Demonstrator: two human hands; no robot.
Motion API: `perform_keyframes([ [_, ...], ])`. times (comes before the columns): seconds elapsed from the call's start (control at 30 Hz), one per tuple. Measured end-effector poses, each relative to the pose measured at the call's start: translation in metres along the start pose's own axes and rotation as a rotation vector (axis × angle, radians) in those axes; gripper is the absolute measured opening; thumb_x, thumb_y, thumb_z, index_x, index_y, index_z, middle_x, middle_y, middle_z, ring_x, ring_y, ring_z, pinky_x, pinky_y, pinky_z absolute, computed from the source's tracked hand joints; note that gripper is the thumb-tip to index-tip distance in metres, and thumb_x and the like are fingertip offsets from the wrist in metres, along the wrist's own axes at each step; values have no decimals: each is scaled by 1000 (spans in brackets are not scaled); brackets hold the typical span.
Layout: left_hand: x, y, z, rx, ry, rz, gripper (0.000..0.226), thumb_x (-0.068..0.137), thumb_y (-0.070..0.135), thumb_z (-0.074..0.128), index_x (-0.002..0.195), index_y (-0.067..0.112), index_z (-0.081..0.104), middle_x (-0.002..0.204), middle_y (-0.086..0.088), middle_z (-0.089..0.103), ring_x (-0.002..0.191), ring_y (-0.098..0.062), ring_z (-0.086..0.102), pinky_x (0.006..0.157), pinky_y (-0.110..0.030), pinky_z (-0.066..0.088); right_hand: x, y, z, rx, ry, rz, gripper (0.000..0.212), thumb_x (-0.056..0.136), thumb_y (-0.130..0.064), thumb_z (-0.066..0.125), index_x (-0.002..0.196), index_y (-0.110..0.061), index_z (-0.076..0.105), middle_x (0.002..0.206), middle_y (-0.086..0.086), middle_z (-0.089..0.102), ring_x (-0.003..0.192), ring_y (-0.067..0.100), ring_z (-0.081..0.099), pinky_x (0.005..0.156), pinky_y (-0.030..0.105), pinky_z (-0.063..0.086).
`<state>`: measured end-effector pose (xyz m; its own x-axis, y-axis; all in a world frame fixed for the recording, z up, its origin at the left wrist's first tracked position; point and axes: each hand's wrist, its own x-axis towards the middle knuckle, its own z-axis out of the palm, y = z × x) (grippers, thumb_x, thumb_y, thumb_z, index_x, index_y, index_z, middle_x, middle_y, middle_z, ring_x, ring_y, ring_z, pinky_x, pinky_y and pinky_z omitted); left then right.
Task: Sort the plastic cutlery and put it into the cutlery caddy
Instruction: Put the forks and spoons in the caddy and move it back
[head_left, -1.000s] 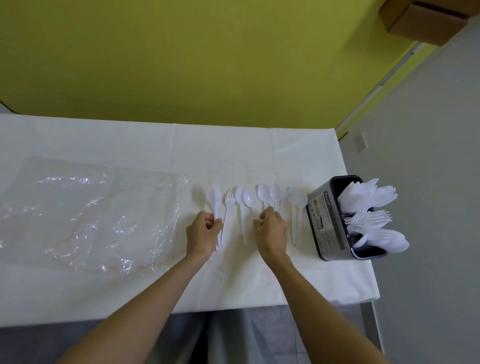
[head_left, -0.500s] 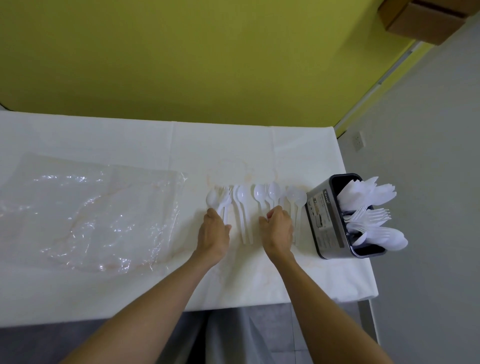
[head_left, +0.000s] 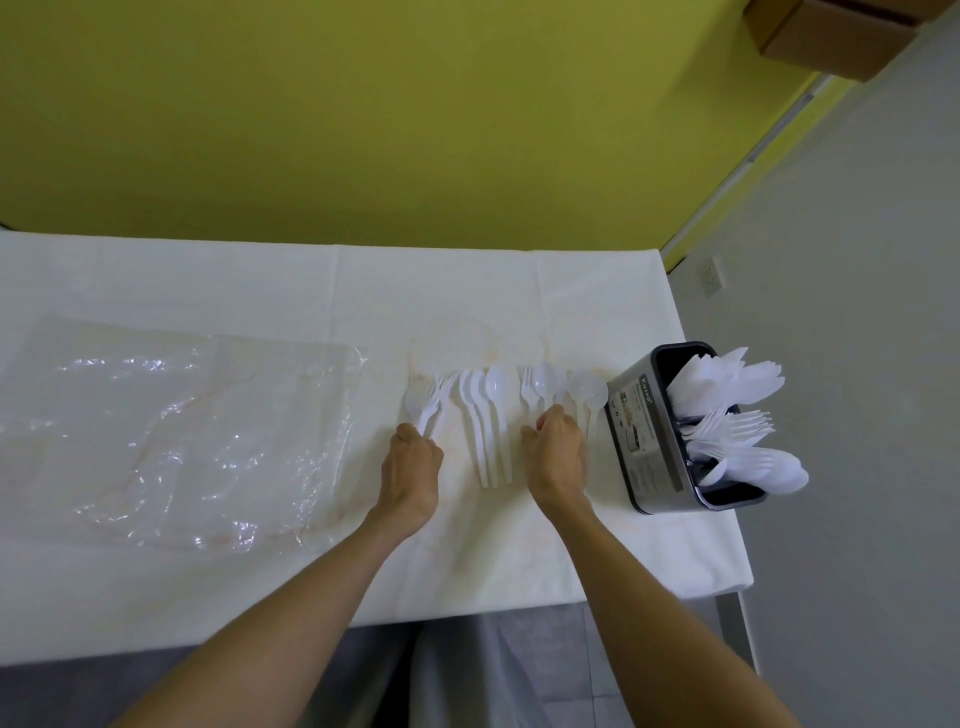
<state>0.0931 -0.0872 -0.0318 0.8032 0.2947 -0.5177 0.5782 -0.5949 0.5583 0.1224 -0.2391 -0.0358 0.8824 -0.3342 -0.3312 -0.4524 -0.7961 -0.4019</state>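
White plastic cutlery lies in a row on the white tablecloth (head_left: 260, 280). My left hand (head_left: 410, 467) grips the handles of a small bunch of forks and a spoon (head_left: 428, 400) at the left end. Three spoons (head_left: 485, 415) lie loose between my hands. My right hand (head_left: 556, 452) curls round the handles of a fork and spoons (head_left: 545, 387) at the right end. The grey cutlery caddy (head_left: 639, 415) stands near the table's right edge, holding white knives, forks and spoons (head_left: 737, 415).
A crumpled clear plastic sheet (head_left: 182, 431) covers the left part of the table. The table's right edge (head_left: 727, 519) runs just past the caddy, with grey floor beyond. A yellow wall rises behind the table.
My left hand has gathered the leftmost pieces into a fanned bunch. My right hand has shifted right onto the right-hand group. The middle spoons now lie closer together.
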Motion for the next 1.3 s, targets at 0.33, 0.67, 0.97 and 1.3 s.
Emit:
perform_keyframes([
  [0.33, -9, -7, -1, 94, 53, 81, 25, 101, 20, 32, 104, -1, 44, 106, -18, 49, 95, -29, 43, 77, -32, 33, -3, 1, -8, 151, -172, 26, 23, 85, -6, 57, 65, -10, 46, 56, 2, 46, 49, 14, 46, 46, 20, 38],
  [0.67, -26, 30, -18, -182, -97, 223, 24, 99, 3, 31, 118, 10, 44, 107, -7, 56, 95, -22, 53, 73, -30, 44, -35, 16, -73, 520, -128, -146, 5, 90, -10, 60, 90, -11, 56, 81, 11, 68, 60, 19, 69, 60, 28, 59],
  [0.97, -53, 127, 3, -674, -302, 371, 18, 97, 12, 47, 88, 20, 61, 90, -2, 65, 92, -21, 62, 84, -33, 46, -63, 48, -188, 778, 182, -280, 23, 94, -19, 64, 80, -2, 56, 70, 10, 70, 67, 24, 71, 67, 34, 61],
  [1.3, -92, 179, 54, -944, -382, 350, 7, 90, 8, 62, 85, 13, 65, 89, -1, 70, 91, -12, 66, 86, -26, 51, -34, 106, -219, 960, 592, -180, 19, 95, -16, 63, 77, -19, 58, 73, 7, 68, 66, 16, 67, 72, 38, 57],
])
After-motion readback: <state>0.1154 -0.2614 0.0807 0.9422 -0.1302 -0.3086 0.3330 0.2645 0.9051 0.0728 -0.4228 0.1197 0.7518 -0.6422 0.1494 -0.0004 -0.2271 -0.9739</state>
